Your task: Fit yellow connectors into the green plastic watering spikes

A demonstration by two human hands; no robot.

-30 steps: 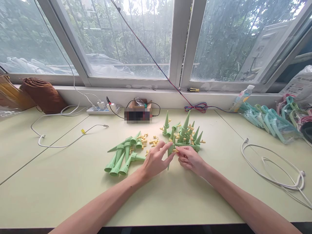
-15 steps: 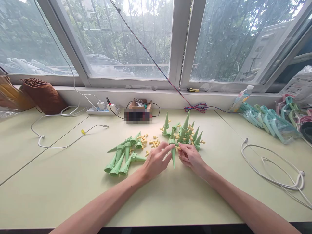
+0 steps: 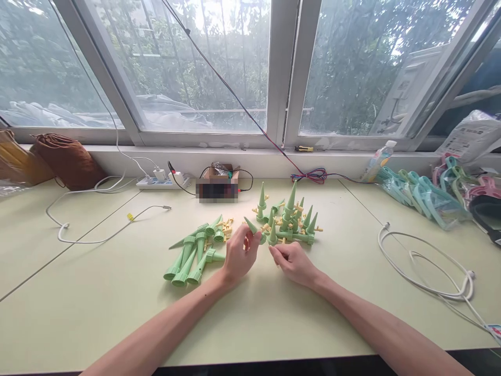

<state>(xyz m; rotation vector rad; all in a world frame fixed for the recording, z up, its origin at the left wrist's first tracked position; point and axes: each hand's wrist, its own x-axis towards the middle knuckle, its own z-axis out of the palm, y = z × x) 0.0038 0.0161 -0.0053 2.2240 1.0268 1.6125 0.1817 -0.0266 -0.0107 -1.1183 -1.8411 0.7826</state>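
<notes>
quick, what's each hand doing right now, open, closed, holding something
Left hand: closed on a green cone.
Right hand: closed; whether it holds anything small cannot be told.

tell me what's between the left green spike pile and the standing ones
Head view: the left hand, the green spike it holds, and some yellow fittings.

- No text, brand or number is reading clearly anywhere.
- White plastic bag (image 3: 465, 137), far right: is carrying grey print, but lines are blurring past reading.
- Bottle (image 3: 379, 161), back right: is showing coloured patches, wording is not resolving.
- Yellow tag (image 3: 130, 216) on white cable (image 3: 94, 243), left: is appearing too small to read.
- Small red, white and blue label (image 3: 495, 330), lower right edge: is running out of frame, illegible.
</notes>
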